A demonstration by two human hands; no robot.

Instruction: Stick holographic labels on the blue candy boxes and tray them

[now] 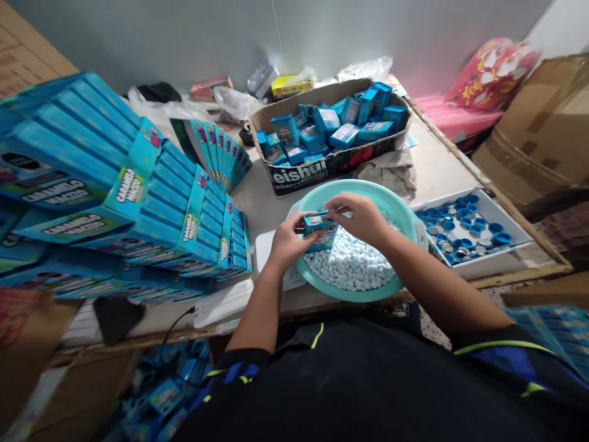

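Box (328,238) sits gripped by the left hand (286,244) over pellets (359,264) in the tub (363,296), likely so strays fall back, while the right hand (361,216) meets its top edge, whether pinching I cannot tell.

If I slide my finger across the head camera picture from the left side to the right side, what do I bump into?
Stack of blue boxes → left hand → right hand → white tray.
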